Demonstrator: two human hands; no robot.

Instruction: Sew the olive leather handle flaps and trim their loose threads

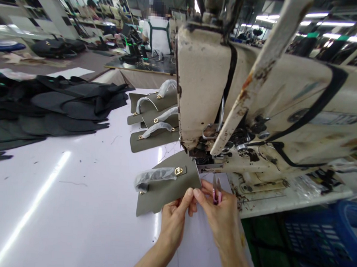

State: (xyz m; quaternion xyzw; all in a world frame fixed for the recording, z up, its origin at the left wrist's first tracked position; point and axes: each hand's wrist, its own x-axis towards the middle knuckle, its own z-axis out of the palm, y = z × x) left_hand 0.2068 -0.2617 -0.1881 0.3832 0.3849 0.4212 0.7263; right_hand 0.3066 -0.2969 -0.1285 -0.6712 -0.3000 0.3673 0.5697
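An olive-grey bag panel [166, 196] lies on the white table beside the sewing machine's needle area. Its handle [155, 177] is wrapped in clear plastic and fixed with gold-coloured fittings. My left hand [174, 217] is closed, thumb and fingers pinching the panel's near right corner. Right beside it, my right hand [219, 213] pinches at the same corner, thumb tip almost against the left thumb. A small pair of scissors [216, 191] with pink handles is tucked in my right hand, blades pointing up and away. Whatever lies between the fingertips is hidden.
The sewing machine [205, 87] rises at the right, a rusty bar slanting before it. Several similar handled panels [154, 142] lie behind. Dark cut pieces [48, 106] are heaped at the left. A blue basket [313, 232] stands lower right. A person [159, 35] sits farther back.
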